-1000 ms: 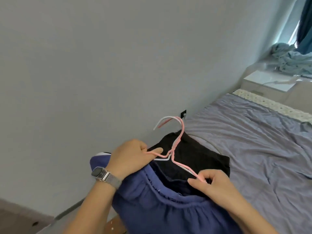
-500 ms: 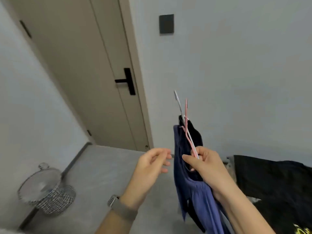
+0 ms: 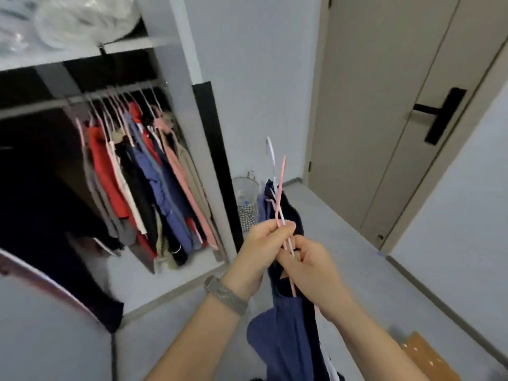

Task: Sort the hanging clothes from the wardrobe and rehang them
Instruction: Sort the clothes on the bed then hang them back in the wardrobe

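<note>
Ahead, an open wardrobe (image 3: 176,78) is showing a rail (image 3: 82,99) crowded with hanging clothes (image 3: 148,182) in red, cream, black, blue and pink, while a beige door (image 3: 384,105) with a black handle (image 3: 442,115) is standing to the right along a pale grey wall. A wire basket (image 3: 246,199) is sitting on the grey floor (image 3: 343,243) beside the wardrobe. Both hands are grasping hangers in front of the camera: the left hand (image 3: 262,246) is pinching the pink hanger (image 3: 281,193), and the right hand (image 3: 310,266) is curling around what looks like the white hanger (image 3: 270,152) and the blue garment (image 3: 286,325) dangling below. No writing is legible anywhere.
</note>
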Available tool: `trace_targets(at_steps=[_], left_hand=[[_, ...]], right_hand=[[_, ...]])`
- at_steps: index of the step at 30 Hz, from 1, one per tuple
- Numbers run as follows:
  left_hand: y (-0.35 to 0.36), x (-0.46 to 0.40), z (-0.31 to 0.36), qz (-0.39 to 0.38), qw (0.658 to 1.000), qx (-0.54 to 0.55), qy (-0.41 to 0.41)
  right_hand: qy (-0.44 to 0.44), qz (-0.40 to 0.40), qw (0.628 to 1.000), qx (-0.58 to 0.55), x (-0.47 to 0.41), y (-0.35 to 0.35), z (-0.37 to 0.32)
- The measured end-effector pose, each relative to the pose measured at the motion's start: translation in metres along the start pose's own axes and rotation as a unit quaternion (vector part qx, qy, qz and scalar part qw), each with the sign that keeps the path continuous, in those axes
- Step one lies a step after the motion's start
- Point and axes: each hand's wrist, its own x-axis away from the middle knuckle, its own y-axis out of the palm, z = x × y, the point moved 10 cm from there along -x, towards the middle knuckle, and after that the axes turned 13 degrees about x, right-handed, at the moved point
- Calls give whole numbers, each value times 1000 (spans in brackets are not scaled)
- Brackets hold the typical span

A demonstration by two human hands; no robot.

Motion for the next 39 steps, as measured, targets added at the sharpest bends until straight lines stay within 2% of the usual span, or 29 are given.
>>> trace_targets(at_steps=[3, 5, 7, 10, 13, 19, 24, 27, 31, 35, 39], left_hand=[[-53, 25, 22, 54, 998, 24, 30], [-96, 41, 32, 93, 994, 41, 48], [-139, 57, 41, 119, 989, 55, 67], [-207, 83, 58, 154, 984, 0, 94], [-266, 107, 72, 150, 982, -23, 111], [-413, 143, 87, 224, 968, 48, 100], [-496, 144, 92, 242, 963, 49, 109], [-532, 126, 96, 250, 961, 49, 112], [-575, 90, 102, 264, 955, 80, 111], [-626, 49, 115, 305, 940, 105, 111], [-679, -3, 135, 334, 928, 118, 110]], right_hand=[[0, -80, 996, -44, 7, 45, -34], [-32, -109, 993, -31, 10, 78, -62], [-63, -112, 992, -16, 10, 113, -86], [-75, -115, 989, -46, 10, 171, -119], [-83, -136, 983, -94, 23, 233, -149], [-76, -186, 968, -148, 53, 361, -201], [-8, -154, 977, -149, -4, 415, -211], [-36, -138, 984, -106, -48, 429, -229], [-86, -163, 983, -21, -101, 462, -256], [-73, -212, 974, -21, -154, 498, -276], [-85, -198, 976, -13, -223, 533, -291]])
